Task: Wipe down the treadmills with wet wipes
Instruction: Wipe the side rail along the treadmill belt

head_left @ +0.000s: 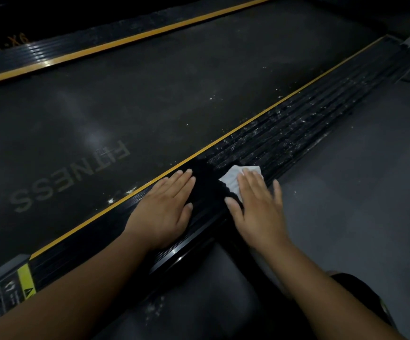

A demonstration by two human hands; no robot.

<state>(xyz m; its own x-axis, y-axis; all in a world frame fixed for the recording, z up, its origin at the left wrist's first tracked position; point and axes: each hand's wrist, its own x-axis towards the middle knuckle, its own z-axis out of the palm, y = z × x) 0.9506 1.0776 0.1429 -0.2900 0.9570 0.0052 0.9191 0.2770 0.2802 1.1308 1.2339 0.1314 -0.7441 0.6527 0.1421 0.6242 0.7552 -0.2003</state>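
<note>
The right hand lay flat with fingers spread, pressing a white wet wipe onto the ribbed black side rail of the treadmill, while the left hand rested open and palm-down on the same rail just beside it, holding nothing. Beyond the wipe the rail was flecked with white debris; nearer the hands it appeared dark and clean. The belt bore the word "FITNESS", and a yellow warning label, small print unreadable, sat at the rail's near end.

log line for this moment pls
right hand flat on wipe, on side rail | left hand flat on rail | dust ahead
</note>
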